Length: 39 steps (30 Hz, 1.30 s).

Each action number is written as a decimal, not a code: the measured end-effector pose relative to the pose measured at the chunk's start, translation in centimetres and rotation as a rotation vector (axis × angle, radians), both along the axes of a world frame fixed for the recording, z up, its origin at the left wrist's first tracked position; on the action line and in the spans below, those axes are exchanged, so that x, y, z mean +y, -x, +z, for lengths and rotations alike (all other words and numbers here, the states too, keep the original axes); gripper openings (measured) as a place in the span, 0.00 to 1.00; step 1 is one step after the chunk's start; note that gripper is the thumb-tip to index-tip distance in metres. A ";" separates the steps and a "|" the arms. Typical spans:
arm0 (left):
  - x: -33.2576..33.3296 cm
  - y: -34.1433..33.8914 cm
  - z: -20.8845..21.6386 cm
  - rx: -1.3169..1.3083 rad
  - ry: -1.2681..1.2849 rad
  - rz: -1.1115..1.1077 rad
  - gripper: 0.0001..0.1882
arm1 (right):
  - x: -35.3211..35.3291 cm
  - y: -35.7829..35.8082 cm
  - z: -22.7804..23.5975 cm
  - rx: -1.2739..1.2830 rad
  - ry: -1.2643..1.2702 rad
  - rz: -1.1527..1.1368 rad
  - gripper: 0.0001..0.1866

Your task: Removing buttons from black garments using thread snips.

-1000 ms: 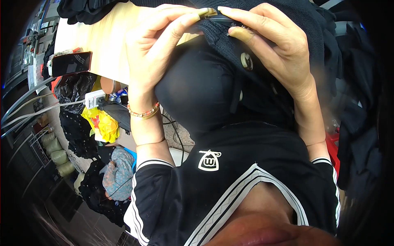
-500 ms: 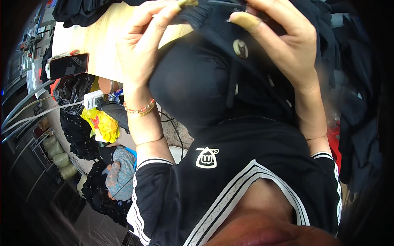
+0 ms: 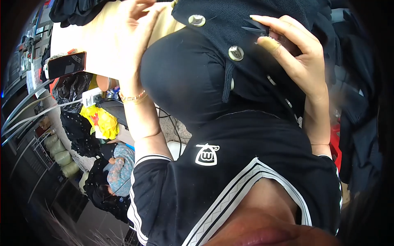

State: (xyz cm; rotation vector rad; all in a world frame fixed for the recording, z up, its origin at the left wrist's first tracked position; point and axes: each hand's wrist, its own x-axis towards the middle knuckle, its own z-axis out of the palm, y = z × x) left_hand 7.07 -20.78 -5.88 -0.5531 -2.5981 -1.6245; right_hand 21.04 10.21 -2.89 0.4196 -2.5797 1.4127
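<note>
A black knit garment [image 3: 213, 35] with pale round buttons spreads across my lap and chest. One button [image 3: 197, 20] shows near its upper edge and another button [image 3: 236, 53] lower down. At the upper left, my left hand [image 3: 141, 28] pinches the garment's edge; the picture's rim and glare partly hide its fingertips. My right hand [image 3: 293, 51], with a yellowish cover on the thumb, is closed on small dark thread snips [image 3: 255, 28]. Their two pointed blades stand apart over the knit, aimed left, and touch no button.
A pale wooden table [image 3: 90, 33] lies at left, with a phone [image 3: 65, 65] propped at its edge. Below are a white power adapter [image 3: 92, 97], cables and a yellow bag [image 3: 100, 121]. Further off, a person in a patterned light-blue top [image 3: 122, 168] sits by dark clothing.
My hands have moved apart, the left going left and the right going down and right. The garment is spread flatter, showing a second button, and the snips' blades now show clearly.
</note>
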 end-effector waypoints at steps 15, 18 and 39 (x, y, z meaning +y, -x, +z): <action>5.7 -1.3 6.2 -0.010 0.283 -0.554 0.07 | -0.5 0.7 -1.1 0.032 -0.008 0.017 0.18; 5.5 -1.2 6.1 -0.059 0.358 -0.505 0.04 | -0.9 1.1 -0.9 0.074 -0.035 0.030 0.19; 3.9 -3.3 4.8 0.256 0.257 -0.276 0.07 | -5.9 4.6 -0.5 0.205 -0.159 0.047 0.12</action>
